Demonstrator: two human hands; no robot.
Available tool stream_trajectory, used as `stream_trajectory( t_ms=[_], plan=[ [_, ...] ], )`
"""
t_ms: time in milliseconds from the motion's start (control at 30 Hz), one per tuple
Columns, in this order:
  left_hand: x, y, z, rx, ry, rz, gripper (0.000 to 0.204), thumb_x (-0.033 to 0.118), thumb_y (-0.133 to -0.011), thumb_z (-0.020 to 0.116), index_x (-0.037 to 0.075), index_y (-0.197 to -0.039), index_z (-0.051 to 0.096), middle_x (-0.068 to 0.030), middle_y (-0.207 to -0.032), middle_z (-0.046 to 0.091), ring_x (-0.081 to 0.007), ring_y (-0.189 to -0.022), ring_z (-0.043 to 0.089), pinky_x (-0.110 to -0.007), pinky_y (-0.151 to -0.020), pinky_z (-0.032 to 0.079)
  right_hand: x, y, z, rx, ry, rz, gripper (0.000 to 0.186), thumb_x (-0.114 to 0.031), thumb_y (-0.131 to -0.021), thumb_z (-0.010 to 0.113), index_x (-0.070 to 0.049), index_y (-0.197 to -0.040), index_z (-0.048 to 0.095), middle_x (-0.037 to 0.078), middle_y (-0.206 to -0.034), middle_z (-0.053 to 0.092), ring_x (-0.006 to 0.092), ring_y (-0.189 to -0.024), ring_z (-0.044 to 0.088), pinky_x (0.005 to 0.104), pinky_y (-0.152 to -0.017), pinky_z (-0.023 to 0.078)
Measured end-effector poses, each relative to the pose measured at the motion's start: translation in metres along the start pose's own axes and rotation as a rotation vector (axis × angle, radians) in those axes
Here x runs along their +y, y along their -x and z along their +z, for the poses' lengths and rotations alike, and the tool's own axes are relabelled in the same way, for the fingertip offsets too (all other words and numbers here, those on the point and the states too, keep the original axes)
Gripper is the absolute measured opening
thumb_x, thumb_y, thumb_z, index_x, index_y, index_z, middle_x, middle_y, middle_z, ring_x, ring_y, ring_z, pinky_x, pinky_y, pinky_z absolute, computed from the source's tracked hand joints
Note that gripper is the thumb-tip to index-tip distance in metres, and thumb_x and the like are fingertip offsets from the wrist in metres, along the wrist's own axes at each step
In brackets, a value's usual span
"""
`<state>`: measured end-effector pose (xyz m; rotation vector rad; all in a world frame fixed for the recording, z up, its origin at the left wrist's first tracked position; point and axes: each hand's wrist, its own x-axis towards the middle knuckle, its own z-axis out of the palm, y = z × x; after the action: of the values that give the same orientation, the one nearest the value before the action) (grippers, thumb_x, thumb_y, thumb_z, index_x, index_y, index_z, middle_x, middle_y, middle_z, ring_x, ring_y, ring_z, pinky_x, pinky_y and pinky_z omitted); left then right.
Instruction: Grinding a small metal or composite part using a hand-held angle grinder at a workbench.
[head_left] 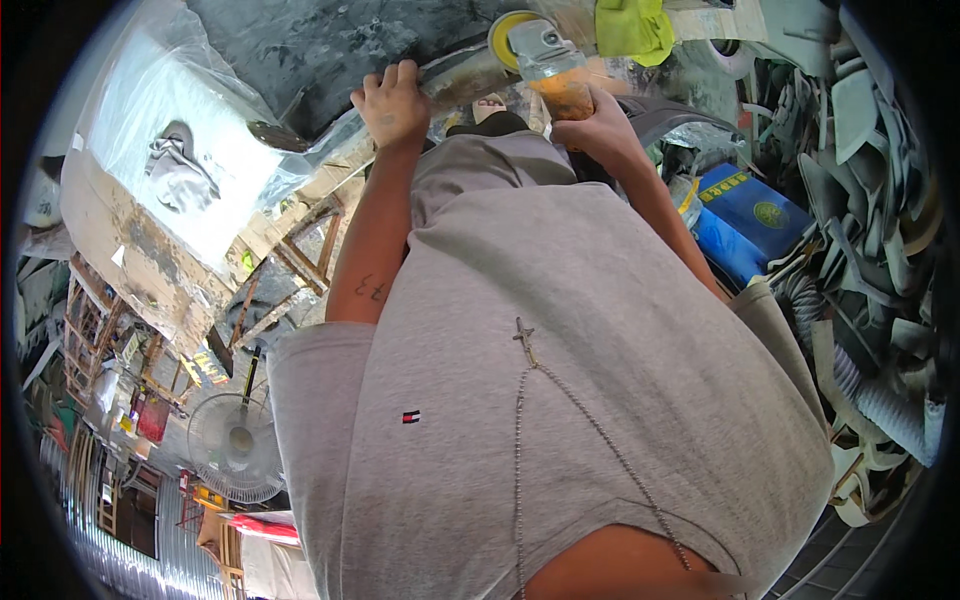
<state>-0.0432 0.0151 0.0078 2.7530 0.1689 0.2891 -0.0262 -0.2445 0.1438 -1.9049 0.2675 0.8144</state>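
My right hand (598, 125) grips the orange body of an angle grinder (548, 60), whose grey head and yellow disc (510, 30) press against a large dark curved panel (330, 50) in front of me. My left hand (392, 100) rests flat on the lower edge of that panel, fingers curled over the rim, holding nothing else. My grey shirt fills the middle of the view, with a chain and cross pendant hanging over it.
A clear plastic sheet (190, 130) with a grey rag (178, 170) covers a bench at the left. A yellow-green cloth (632, 28) lies at the top. A blue box (745, 215) and piled grey parts (870, 150) stand at the right. A floor fan (238, 445) is lower left.
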Motion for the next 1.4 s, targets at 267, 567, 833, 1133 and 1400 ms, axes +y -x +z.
stream_trajectory(
  t_ms=[267, 567, 833, 1133, 1400],
  plan=[
    [0.001, 0.002, 0.001, 0.013, 0.002, -0.011, 0.019, 0.01, -0.076, 0.062, 0.018, -0.093, 0.061, 0.0011, -0.09, 0.066, -0.0288, -0.092, 0.059, -0.048, -0.08, 0.039, -0.002, 0.007, 0.015, 0.102, 0.25, -0.207, 0.054, -0.015, -0.064, 0.077, 0.001, -0.114, 0.061, 0.01, -0.097, 0.069, 0.02, -0.084, 0.066, 0.032, -0.08, 0.053],
    [0.0, 0.005, 0.001, 0.041, 0.042, 0.035, 0.019, 0.011, -0.076, 0.063, 0.019, -0.093, 0.06, 0.0029, -0.089, 0.063, -0.0244, -0.091, 0.058, -0.047, -0.081, 0.039, -0.014, 0.016, 0.04, 0.234, 0.424, -0.165, 0.054, -0.022, -0.063, 0.079, 0.0, -0.109, 0.062, 0.018, -0.098, 0.071, 0.031, -0.09, 0.07, 0.037, -0.082, 0.053],
    [0.001, 0.0, 0.005, 0.069, 0.062, 0.038, 0.014, 0.012, -0.077, 0.062, 0.019, -0.09, 0.06, 0.003, -0.088, 0.063, -0.0239, -0.091, 0.058, -0.047, -0.081, 0.039, -0.014, 0.017, 0.05, 0.314, 0.488, -0.205, 0.051, -0.021, -0.064, 0.079, 0.001, -0.106, 0.062, 0.017, -0.094, 0.071, 0.0306, -0.088, 0.07, 0.0369, -0.08, 0.054],
    [-0.008, -0.007, -0.003, -0.029, 0.022, 0.009, 0.014, 0.019, -0.081, 0.064, 0.02, -0.094, 0.066, 0.0007, -0.095, 0.066, -0.0273, -0.098, 0.058, -0.049, -0.083, 0.039, -0.006, 0.027, -0.008, 0.147, -0.095, -0.013, 0.042, -0.003, -0.07, 0.074, -0.001, -0.11, 0.062, 0.003, -0.093, 0.065, 0.0117, -0.081, 0.061, 0.0277, -0.074, 0.05],
    [0.016, -0.038, -0.034, -0.166, -0.339, 0.058, 0.028, 0.036, -0.082, 0.073, 0.02, -0.105, 0.075, -0.0074, -0.115, 0.067, -0.0293, -0.111, 0.059, -0.053, -0.095, 0.038, 0.055, 0.042, -0.044, 0.12, -0.296, 0.003, 0.045, -0.003, -0.069, 0.074, 0.001, -0.112, 0.061, 0.005, -0.096, 0.065, 0.0137, -0.082, 0.061, 0.0287, -0.077, 0.051]
  ],
)
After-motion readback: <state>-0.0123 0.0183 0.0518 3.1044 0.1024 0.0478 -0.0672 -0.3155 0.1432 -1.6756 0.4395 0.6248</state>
